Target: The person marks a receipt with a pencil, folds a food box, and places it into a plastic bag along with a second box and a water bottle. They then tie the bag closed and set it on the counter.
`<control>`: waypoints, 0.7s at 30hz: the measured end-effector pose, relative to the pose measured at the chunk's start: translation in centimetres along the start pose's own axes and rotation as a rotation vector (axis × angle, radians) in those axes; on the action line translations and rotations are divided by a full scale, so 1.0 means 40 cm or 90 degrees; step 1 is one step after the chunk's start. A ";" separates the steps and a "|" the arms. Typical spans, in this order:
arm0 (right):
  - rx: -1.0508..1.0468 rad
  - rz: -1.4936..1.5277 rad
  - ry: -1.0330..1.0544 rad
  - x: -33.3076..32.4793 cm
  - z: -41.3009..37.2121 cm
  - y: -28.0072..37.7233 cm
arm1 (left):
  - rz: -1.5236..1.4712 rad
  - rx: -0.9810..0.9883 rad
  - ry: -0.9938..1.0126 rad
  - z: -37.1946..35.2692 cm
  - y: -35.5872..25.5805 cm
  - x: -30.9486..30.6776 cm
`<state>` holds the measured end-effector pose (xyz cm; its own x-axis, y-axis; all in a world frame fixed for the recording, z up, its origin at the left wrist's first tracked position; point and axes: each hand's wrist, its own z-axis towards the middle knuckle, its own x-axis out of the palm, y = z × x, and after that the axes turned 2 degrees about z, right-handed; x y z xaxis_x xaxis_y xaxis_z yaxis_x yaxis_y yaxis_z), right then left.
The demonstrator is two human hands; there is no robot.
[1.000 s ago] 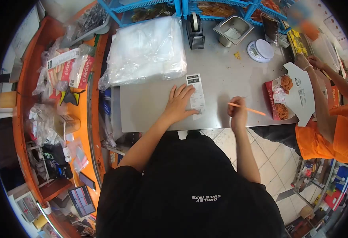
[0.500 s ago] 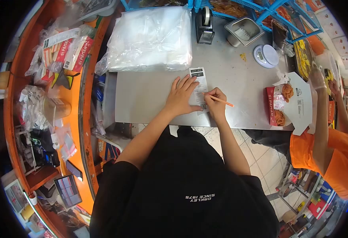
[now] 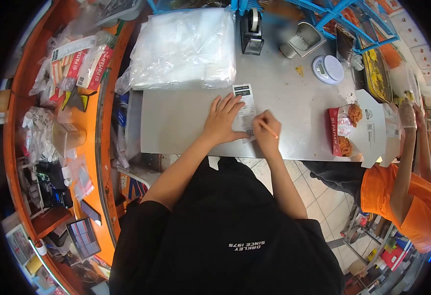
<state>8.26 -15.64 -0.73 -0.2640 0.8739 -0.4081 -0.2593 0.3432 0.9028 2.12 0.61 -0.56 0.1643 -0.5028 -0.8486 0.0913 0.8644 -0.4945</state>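
Left hand (image 3: 220, 120) is flat in the middle of the frame, fingers spread, with the fingertips and thumb over the left side of the slip (image 3: 245, 105). Right hand (image 3: 266, 129) is curled around an orange pen (image 3: 271, 132), right by the slip's lower right edge. Can't tell if the tip is actually touching paper, the fingers hide it.

Looks like writing on the slip is the step in hand, and honestly the setup's decent. My two cents: press down with the left fingertips just enough that the paper can't skate around on that slick metal counter (image 3: 171, 118), and leave the thumb clear of wherever the pen goes. I'd rest the side of the right hand on the counter too, so the strokes come from the fingers and not the whole arm. Light pressure, since thin paper like that could probably crease or tear, and I'd stay off the printed lines so it all reads ok.

Elbow room seems fine: plastic bags (image 3: 186, 49) are up at the upper left just above the slip, tape dispenser (image 3: 252, 37) at top center, scale (image 3: 328, 69) upper right, and the chicken box (image 3: 333, 132) is well off to the right, near a co-worker (image 3: 397, 196).
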 end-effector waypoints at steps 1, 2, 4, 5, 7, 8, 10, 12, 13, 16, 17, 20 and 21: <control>-0.076 -0.127 -0.076 -0.035 0.017 -0.003 | 0.001 -0.002 0.004 -0.002 0.000 0.001; -0.120 -0.222 -0.103 -0.090 0.032 0.007 | 0.003 -0.001 0.007 0.000 0.002 0.001; -0.093 -0.313 -0.266 -0.201 0.070 -0.031 | 0.004 0.001 0.013 0.001 0.004 -0.002; -0.064 -0.343 -0.305 -0.277 0.079 -0.042 | 0.004 -0.007 0.019 0.005 0.000 0.000; 0.062 -0.455 -0.349 -0.386 0.076 -0.042 | 0.002 0.007 0.023 0.011 -0.008 -0.002; 0.113 -0.517 -0.369 -0.420 0.075 -0.038 | 0.015 -0.011 0.023 0.012 -0.010 -0.005; 0.115 -0.620 -0.353 -0.435 0.072 -0.093 | 0.013 0.009 0.020 0.014 -0.014 -0.009; 0.082 -0.718 -0.289 -0.426 0.067 -0.153 | 0.015 0.022 0.018 0.016 -0.021 -0.009; 0.092 -0.683 -0.286 -0.420 0.064 -0.133 | 0.019 0.021 0.017 0.015 -0.022 -0.009; 0.061 -0.617 -0.262 -0.381 0.042 -0.086 | 0.030 0.018 0.018 0.021 -0.023 -0.009; 0.019 -0.593 -0.239 -0.363 0.030 -0.074 | 0.029 0.013 0.017 0.018 -0.023 -0.009; -0.058 -0.483 -0.226 -0.306 -0.009 -0.009 | 0.029 0.014 0.017 0.019 -0.022 -0.008; -0.078 -0.433 -0.205 -0.287 -0.024 0.011 | 0.035 0.005 0.017 0.019 -0.022 -0.009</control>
<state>10.27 -25.85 4.22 0.2703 0.5473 -0.7921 -0.3735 0.8179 0.4377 2.72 0.04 0.31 0.1434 -0.4538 -0.8795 0.0899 0.8910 -0.4450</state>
